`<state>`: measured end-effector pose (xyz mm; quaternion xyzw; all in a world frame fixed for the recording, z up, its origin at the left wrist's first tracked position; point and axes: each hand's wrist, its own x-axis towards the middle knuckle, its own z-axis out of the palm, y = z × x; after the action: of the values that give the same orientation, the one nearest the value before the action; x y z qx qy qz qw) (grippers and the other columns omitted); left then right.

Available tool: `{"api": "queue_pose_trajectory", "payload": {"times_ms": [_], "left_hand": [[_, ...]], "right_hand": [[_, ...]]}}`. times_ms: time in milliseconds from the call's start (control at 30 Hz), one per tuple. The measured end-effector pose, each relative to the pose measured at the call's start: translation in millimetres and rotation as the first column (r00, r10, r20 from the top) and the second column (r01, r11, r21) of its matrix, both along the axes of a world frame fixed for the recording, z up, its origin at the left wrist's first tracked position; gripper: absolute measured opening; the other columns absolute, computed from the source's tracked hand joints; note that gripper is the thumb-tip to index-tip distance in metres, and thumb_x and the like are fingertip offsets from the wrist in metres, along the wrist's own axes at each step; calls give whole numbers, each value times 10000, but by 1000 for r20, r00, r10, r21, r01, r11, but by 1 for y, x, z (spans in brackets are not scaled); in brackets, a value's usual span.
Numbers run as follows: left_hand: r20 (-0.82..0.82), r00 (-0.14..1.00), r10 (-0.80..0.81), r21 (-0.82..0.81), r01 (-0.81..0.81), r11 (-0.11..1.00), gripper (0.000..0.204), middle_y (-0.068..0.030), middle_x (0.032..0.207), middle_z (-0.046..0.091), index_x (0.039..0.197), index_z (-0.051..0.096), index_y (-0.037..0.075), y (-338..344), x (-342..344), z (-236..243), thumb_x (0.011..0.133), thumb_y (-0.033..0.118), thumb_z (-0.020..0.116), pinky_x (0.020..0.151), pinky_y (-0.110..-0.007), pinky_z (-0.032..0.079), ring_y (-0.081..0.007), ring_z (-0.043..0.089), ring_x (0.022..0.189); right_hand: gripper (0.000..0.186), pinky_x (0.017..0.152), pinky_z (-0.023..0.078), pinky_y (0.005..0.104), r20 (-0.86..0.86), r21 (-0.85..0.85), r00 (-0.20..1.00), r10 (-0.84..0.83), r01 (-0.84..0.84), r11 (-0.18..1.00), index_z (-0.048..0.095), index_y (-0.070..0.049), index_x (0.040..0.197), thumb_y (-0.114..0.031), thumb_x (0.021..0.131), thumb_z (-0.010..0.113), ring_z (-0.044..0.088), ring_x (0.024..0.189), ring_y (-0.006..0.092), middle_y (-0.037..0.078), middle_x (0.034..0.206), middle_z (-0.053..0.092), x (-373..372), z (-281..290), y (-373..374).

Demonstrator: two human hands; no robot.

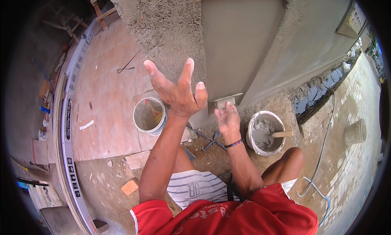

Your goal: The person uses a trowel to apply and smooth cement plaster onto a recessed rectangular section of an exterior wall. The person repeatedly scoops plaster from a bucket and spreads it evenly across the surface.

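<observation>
My left hand (pixel 181 94) is raised in front of the rough plastered column (pixel 163 27), its fingers spread and nothing in them. Lower and to the right, my right hand (pixel 229 121), with a dark beaded band on the wrist, grips a small grey plastering float (pixel 225 101). The float lies against the foot of the smooth, damp-looking grey wall panel (pixel 240 43). Part of its handle is hidden by the fingers. Right of that hand stands a pale bucket (pixel 249 139) of wet mortar, with a wooden-handled tool (pixel 283 134) stuck in it.
Beside my left forearm is a white bucket (pixel 157 131) holding a brush (pixel 154 113). A broken orange brick (pixel 130 187) lies on the ground. A long white-wrapped length (pixel 68 139) runs down the left. A hose (pixel 326 153) and a grey bucket (pixel 355 132) are at the right.
</observation>
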<state>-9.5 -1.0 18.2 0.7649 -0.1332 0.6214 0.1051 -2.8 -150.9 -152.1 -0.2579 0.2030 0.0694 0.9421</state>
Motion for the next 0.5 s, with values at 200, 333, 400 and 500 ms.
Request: {"api": "queue_pose_trajectory", "payload": {"times_ms": [200,333,400,500], "left_hand": [[4,1000,-28,-25,28,999,498,-410,1476,76,1226,551,-15,-1,1,-4,894,343,448,1106,-595,122,-525,78,1397],[-15,1000,-18,-44,17,999,502,-405,1477,92,1236,552,-5,-3,0,-3,888,344,455,1105,-585,133,-520,101,1396],[-20,1000,-18,-45,17,999,506,-401,1480,90,1244,547,-1,-3,0,-4,886,346,459,1105,-583,134,-517,103,1396],[-35,999,-31,-35,30,999,513,-394,1487,73,1256,540,2,-3,-1,-3,883,346,464,1106,-581,132,-511,86,1402]], "right_hand": [[196,835,415,382,191,-79,975,-113,130,988,519,-99,1110,-188,940,561,556,998,201,37,1088,585,2,125,8],[240,824,422,386,352,-107,924,-151,201,974,519,-73,1108,-190,915,602,571,971,225,73,1092,583,7,208,11],[257,856,422,399,451,-109,885,-116,184,977,516,-65,1116,-183,910,613,564,1006,237,92,1105,581,11,247,10],[247,843,423,410,635,36,767,-89,85,996,492,-54,1112,-159,916,602,557,957,224,70,1057,584,10,292,-7]]}}
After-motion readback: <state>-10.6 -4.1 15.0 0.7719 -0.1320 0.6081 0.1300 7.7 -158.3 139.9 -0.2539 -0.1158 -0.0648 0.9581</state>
